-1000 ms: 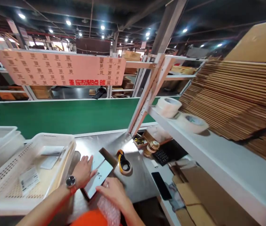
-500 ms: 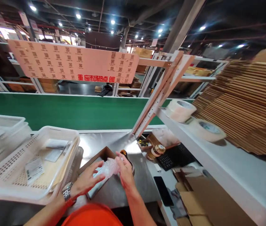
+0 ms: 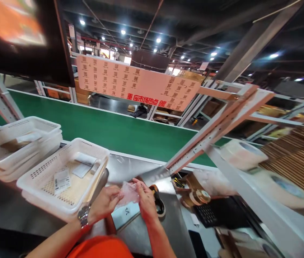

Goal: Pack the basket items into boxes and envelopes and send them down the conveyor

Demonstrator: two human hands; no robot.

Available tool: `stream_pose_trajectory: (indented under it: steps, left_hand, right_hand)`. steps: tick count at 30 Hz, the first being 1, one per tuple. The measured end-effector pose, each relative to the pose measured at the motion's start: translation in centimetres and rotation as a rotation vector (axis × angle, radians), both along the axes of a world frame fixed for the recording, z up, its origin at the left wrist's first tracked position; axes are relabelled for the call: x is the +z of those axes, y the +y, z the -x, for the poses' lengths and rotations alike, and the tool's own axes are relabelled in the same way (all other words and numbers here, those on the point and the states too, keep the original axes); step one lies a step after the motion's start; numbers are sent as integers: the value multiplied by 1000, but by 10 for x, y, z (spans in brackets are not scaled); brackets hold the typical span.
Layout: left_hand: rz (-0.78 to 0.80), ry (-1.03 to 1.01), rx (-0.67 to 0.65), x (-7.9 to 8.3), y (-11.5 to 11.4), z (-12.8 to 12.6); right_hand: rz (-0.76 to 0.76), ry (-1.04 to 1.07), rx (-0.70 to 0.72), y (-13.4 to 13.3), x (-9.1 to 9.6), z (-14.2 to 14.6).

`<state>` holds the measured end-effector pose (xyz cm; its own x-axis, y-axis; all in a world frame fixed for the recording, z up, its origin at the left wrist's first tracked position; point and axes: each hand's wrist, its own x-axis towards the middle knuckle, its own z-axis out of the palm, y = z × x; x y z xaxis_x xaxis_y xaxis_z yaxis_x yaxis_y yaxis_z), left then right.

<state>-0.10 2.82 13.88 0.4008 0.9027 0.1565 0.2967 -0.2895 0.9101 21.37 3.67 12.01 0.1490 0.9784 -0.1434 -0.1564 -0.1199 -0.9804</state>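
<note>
A crumpled piece of clear bubble wrap (image 3: pixel 129 193) is stretched between my two hands. My left hand (image 3: pixel 106 203), with a metal watch on its wrist, pinches the wrap's left side. The fingers of my right hand (image 3: pixel 145 200) are closed on its right side. Just below the wrap is a pale blue flat box (image 3: pixel 125 215) with a dark squiggle on top, in an open cardboard box (image 3: pixel 110 224) partly hidden by my hands. A tape dispenser (image 3: pixel 159 206) stands against the right side of my right hand.
White plastic baskets (image 3: pixel 48 200) with labelled packets stand on the left. To the right are a brown tape roll (image 3: pixel 196 197), a keyboard (image 3: pixel 208 215) and a phone (image 3: pixel 195 243). A shelf with clear tape rolls (image 3: pixel 244 154) juts in; a green conveyor (image 3: pixel 130 132) runs behind.
My view has swung left, so things appear further right. My left hand has closed from open fingers onto the bubble wrap, and more of the pale blue box top shows.
</note>
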Motion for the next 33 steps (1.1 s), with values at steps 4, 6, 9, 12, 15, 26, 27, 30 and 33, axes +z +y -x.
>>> stream_pose_trajectory:
  steps: [4, 6, 9, 12, 15, 26, 27, 30, 33]
  left_hand:
    - [67, 61, 236, -10, 10, 10]
    - [54, 96, 303, -12, 12, 11]
    - [-11, 181, 202, -11, 10, 5]
    - [-40, 186, 99, -10, 8, -3]
    - [52, 67, 62, -8, 8, -2]
    - [129, -119, 179, -4, 51, 29]
    - [74, -81, 197, -4, 60, 36]
    - [-81, 153, 297, -12, 91, 62]
    - [-150, 450, 408, -28, 117, 88]
  right_hand:
    - [-197, -290, -386, -11, 3, 4]
    - [-223, -361, -305, -21, 4, 10]
    - [-104, -263, 152, -33, 3, 28]
    - [-14, -78, 214, -34, -4, 41]
    - [63, 99, 105, -32, -13, 39]
    - [21, 337, -354, -19, -31, 2]
    - [5, 333, -372, -18, -31, -2]
    - [2, 282, -453, -19, -31, -17]
    - [33, 165, -489, -26, -33, -31]
